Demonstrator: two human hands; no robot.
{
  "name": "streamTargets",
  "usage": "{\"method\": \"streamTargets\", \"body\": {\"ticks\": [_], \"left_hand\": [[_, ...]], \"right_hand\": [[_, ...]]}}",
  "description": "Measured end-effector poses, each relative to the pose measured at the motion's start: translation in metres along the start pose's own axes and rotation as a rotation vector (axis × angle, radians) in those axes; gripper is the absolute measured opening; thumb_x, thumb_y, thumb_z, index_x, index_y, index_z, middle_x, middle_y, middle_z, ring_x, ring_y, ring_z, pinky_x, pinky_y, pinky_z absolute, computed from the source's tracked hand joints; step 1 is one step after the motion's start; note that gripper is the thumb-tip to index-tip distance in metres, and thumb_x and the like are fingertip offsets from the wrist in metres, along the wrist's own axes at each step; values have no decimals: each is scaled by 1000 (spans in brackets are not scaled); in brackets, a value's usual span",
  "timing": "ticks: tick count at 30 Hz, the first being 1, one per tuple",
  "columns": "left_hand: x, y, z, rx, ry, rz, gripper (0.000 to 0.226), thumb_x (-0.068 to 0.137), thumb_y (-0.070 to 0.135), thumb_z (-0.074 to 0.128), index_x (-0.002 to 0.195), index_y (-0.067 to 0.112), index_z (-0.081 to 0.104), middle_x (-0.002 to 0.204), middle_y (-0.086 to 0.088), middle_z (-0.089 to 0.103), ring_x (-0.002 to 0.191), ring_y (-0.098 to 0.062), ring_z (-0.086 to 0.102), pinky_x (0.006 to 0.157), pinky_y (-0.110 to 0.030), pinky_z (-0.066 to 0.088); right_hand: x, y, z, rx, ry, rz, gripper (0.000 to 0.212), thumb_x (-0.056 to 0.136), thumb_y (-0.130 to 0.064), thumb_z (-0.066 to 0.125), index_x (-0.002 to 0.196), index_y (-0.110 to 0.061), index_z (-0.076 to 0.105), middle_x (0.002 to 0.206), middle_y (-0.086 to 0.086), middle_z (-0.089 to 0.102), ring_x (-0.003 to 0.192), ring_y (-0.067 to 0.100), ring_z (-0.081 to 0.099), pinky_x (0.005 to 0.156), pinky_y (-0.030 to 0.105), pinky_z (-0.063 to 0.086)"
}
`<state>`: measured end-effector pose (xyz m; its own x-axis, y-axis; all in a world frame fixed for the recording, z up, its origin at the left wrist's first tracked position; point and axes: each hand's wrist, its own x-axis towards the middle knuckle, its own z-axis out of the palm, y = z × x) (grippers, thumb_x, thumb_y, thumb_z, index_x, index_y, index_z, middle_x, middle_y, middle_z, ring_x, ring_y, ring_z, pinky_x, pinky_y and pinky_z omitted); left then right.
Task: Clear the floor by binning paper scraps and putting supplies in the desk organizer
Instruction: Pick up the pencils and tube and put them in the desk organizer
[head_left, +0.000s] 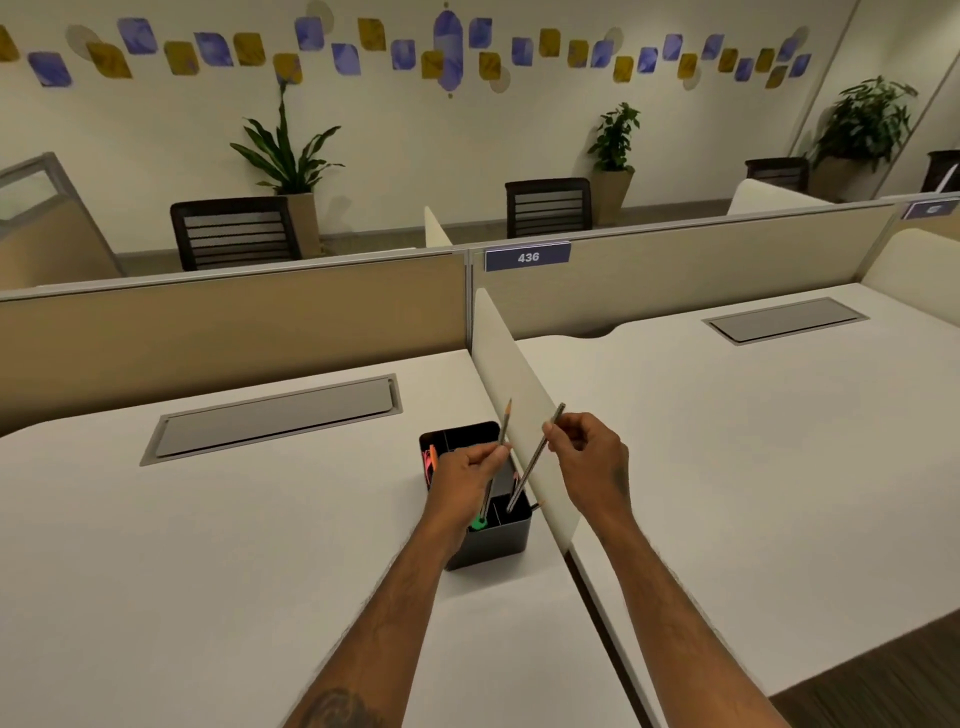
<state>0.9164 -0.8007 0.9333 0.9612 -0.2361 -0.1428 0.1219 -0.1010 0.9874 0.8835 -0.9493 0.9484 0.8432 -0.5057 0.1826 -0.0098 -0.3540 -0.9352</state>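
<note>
A black desk organizer (506, 543) stands on the white desk (234, 545), close against the low white divider (524, 415). My left hand (465, 475) pinches a pencil (505, 422) with its tip up and its lower end down inside the organizer. My right hand (589, 462) grips a second, grey pencil (530, 467), slanted, with its lower end in the organizer's near-right compartment. An orange item (431, 457) and a green item (478, 522) show inside the organizer. No floor scraps or bin appear in view.
A grey cable flap (275, 418) is set into this desk, another (784, 319) into the right desk. Beige partition panels (234, 322) close the back, one with a "436" label (528, 256). Chairs and potted plants stand beyond. Dark floor (883, 691) shows at lower right.
</note>
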Motion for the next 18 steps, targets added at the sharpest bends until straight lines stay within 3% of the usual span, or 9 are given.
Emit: {"method": "streamTargets", "body": {"ticks": [2,8,13,16,18], "left_hand": [[6,-5,-2,54,48,43,22,94,25,60,113,21,70,99,17,68,97,2,59,79,-15,42],[10,-27,2,316,128,181,12,89,19,67,99,21,73,85,19,65,84,8,61,74,-4,41],[9,-53,7,587,93,255,14,89,24,67,102,21,74,94,11,70,85,-1,63,78,-8,44],[9,-64,9,730,83,256,18,91,28,64,105,21,73,100,5,71,87,-9,64,81,-23,53],[10,-71,11,787,50,243,19,92,29,62,106,22,73,102,4,71,89,-11,63,83,-24,52]], "right_hand": [[-1,7,-4,-26,59,-27,9,90,-25,66,94,-18,65,83,-8,67,79,3,65,62,6,47],[-5,30,0,-70,91,-38,9,89,-18,67,96,-13,64,83,-5,67,78,6,64,63,2,46],[-11,46,13,-121,37,8,9,88,-15,66,96,-11,64,84,-2,67,77,11,64,61,1,45],[-14,54,20,-157,7,42,9,88,-12,65,97,-10,63,85,0,67,79,14,65,60,0,44],[-17,60,24,-184,-19,63,9,88,-12,65,97,-10,62,85,1,68,80,16,66,62,4,46]]}}
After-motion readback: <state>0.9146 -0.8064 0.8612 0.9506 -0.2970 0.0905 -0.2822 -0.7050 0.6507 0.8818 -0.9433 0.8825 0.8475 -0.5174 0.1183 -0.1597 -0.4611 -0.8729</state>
